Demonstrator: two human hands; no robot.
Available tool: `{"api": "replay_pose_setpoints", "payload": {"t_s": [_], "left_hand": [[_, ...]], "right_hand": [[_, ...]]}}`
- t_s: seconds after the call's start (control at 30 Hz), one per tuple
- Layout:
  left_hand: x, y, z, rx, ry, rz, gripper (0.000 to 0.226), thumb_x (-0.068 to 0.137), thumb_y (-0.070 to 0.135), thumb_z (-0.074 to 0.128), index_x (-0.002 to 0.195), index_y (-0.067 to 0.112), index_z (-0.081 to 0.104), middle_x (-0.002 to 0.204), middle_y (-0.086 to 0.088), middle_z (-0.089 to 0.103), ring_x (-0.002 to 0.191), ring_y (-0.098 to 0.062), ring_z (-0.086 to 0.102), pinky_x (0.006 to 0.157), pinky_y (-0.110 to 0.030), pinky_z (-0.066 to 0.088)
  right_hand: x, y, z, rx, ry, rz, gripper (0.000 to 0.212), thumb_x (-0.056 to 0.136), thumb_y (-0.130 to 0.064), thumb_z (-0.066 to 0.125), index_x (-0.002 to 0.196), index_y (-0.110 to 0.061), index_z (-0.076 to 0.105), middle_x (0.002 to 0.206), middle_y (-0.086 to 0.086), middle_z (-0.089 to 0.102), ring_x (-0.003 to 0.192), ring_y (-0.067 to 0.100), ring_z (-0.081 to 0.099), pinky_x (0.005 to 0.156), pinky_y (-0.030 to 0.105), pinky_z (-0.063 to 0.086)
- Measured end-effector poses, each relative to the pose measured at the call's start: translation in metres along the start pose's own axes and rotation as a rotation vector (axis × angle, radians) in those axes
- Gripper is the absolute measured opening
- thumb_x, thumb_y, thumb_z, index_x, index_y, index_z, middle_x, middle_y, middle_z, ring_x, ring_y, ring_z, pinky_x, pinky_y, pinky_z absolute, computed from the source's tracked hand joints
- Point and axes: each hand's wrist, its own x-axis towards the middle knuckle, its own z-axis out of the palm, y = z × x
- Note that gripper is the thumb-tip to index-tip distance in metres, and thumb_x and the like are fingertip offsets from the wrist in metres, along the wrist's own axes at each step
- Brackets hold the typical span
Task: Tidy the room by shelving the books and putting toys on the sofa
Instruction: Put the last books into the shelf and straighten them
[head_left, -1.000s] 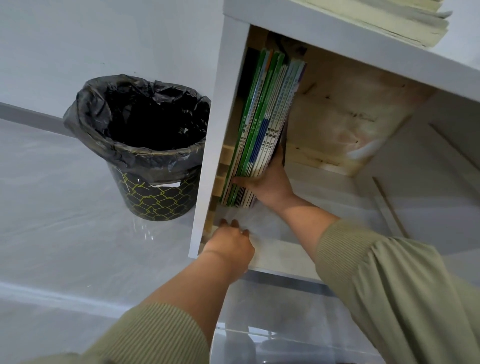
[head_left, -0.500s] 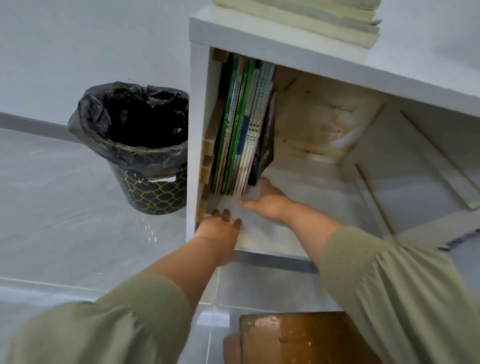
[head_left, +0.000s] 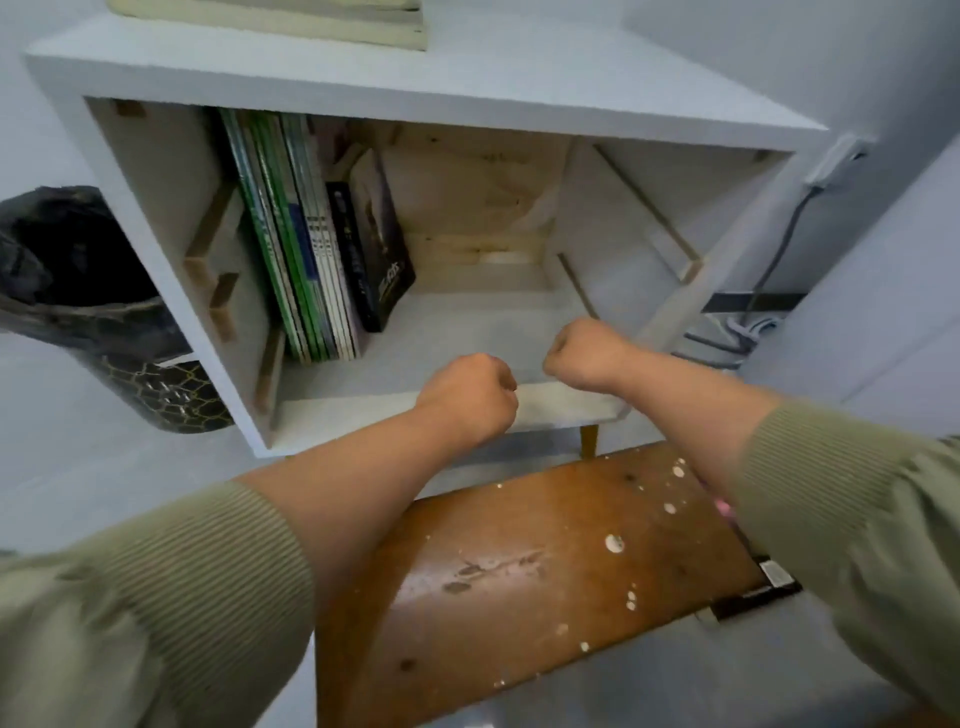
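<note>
Nearest to the camera, two olive sleeves (head_left: 156, 597) frame a paint-flecked wooden seat (head_left: 519, 571); just past it the left hand (head_left: 467, 397) and right hand (head_left: 587, 353) hover side by side at the front lip of the white shelf (head_left: 363, 410), each curled into a fist with nothing in it, touching neither the shelf nor the books; deeper in, the thin books (head_left: 298, 244) stand upright against the left side of the compartment, with a dark book (head_left: 376, 244) leaning on them at the right end of the row.

By my reading, this batch of books is shelved and the hands are free; the next move calls for turning away to find more books or the toys, since neither toys nor a sofa show here; the leaning dark book may slide flat if left unpropped.

Hard to make out: the right forearm covers part of a dark object on the floor and a pink scrap beside the seat, too small to name; the fingertips are tucked out of view; the black-lined bin (head_left: 93, 312) is cut off at the left edge; the pale stack (head_left: 270, 23) on top of the shelf is cropped, so its make-up is unclear.
</note>
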Motion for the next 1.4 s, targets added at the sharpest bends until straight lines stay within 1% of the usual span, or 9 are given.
{"api": "replay_pose_setpoints", "payload": {"t_s": [0.07, 0.2, 0.5, 0.63, 0.83, 0.97, 1.07, 1.3, 1.4], "left_hand": [[0.004, 0.036, 0.014, -0.011, -0.007, 0.036, 0.032, 0.090, 0.013, 0.046, 0.115, 0.015, 0.066, 0.119, -0.005, 0.064, 0.108, -0.024, 0.057, 0.090, -0.031, 0.048], [0.008, 0.080, 0.044, -0.014, -0.012, 0.092, 0.031, 0.090, 0.013, 0.047, 0.113, 0.017, 0.067, 0.117, -0.004, 0.065, 0.105, -0.023, 0.058, 0.089, -0.032, 0.049], [0.030, 0.142, 0.110, -0.059, -0.022, 0.044, 0.029, 0.092, 0.016, 0.045, 0.111, 0.019, 0.067, 0.114, -0.002, 0.065, 0.103, -0.020, 0.059, 0.085, -0.029, 0.046], [0.048, 0.165, 0.125, 0.271, -0.206, 0.076, 0.029, 0.093, 0.018, 0.045, 0.116, 0.013, 0.060, 0.115, -0.009, 0.061, 0.103, -0.028, 0.058, 0.083, -0.035, 0.048], [0.046, 0.169, 0.135, 0.594, -0.288, 0.161, 0.010, 0.094, 0.012, 0.046, 0.096, 0.011, 0.056, 0.082, -0.005, 0.048, 0.076, -0.024, 0.050, 0.072, -0.033, 0.045], [0.045, 0.166, 0.130, 0.224, -0.092, 0.095, 0.026, 0.094, 0.017, 0.041, 0.106, 0.014, 0.064, 0.095, -0.006, 0.064, 0.082, -0.023, 0.057, 0.073, -0.032, 0.048], [0.044, 0.162, 0.123, -0.052, -0.009, 0.000, 0.029, 0.092, 0.015, 0.042, 0.104, 0.016, 0.068, 0.096, -0.002, 0.068, 0.085, -0.018, 0.062, 0.081, -0.031, 0.052], [0.049, 0.159, 0.123, -0.164, -0.028, -0.093, 0.027, 0.091, 0.012, 0.044, 0.099, 0.015, 0.069, 0.093, -0.003, 0.068, 0.088, -0.021, 0.065, 0.085, -0.038, 0.054], [0.047, 0.160, 0.122, -0.159, 0.023, -0.072, 0.027, 0.092, 0.012, 0.043, 0.099, 0.015, 0.069, 0.093, -0.003, 0.069, 0.089, -0.020, 0.064, 0.085, -0.038, 0.054]], "right_hand": [[-0.009, 0.030, -0.018, -0.058, -0.090, 0.057, 0.023, 0.093, -0.017, 0.049, 0.072, -0.008, 0.051, 0.073, 0.007, 0.055, 0.063, 0.019, 0.054, 0.052, 0.026, 0.041], [-0.018, 0.089, -0.035, -0.029, -0.296, 0.205, 0.027, 0.096, -0.026, 0.049, 0.116, -0.008, 0.052, 0.108, 0.014, 0.064, 0.092, 0.027, 0.066, 0.086, 0.041, 0.053], [0.005, 0.192, 0.020, -0.091, -0.344, 0.349, 0.039, 0.096, -0.033, 0.049, 0.121, -0.003, 0.054, 0.110, 0.015, 0.058, 0.104, 0.030, 0.059, 0.082, 0.034, 0.045], [0.016, 0.248, 0.073, -0.049, -0.339, 0.449, 0.030, 0.090, -0.033, 0.055, 0.109, -0.009, 0.059, 0.118, 0.012, 0.063, 0.098, 0.029, 0.059, 0.081, 0.032, 0.045], [0.027, 0.295, 0.115, -0.059, -0.305, 0.662, 0.096, 0.075, -0.039, 0.071, 0.146, -0.007, 0.014, 0.145, 0.018, 0.026, 0.135, 0.034, 0.028, 0.108, 0.046, 0.033], [0.052, 0.326, 0.144, -0.072, -0.558, 0.618, 0.074, 0.075, -0.054, 0.059, 0.133, -0.010, 0.045, 0.129, 0.014, 0.050, 0.117, 0.030, 0.052, 0.103, 0.041, 0.043], [0.055, 0.323, 0.135, -0.063, -0.626, 0.591, 0.047, 0.081, -0.038, 0.062, 0.117, -0.009, 0.056, 0.111, 0.011, 0.056, 0.104, 0.027, 0.058, 0.093, 0.035, 0.048], [0.054, 0.327, 0.138, 0.028, -0.524, 0.674, 0.043, 0.050, -0.022, 0.060, 0.092, -0.012, 0.056, 0.083, 0.006, 0.053, 0.074, 0.022, 0.054, 0.062, 0.027, 0.044], [0.052, 0.334, 0.134, 0.196, -0.466, 0.682, 0.023, 0.064, -0.025, 0.069, 0.081, -0.017, 0.056, 0.079, 0.002, 0.053, 0.081, 0.022, 0.054, 0.060, 0.025, 0.043]]}}
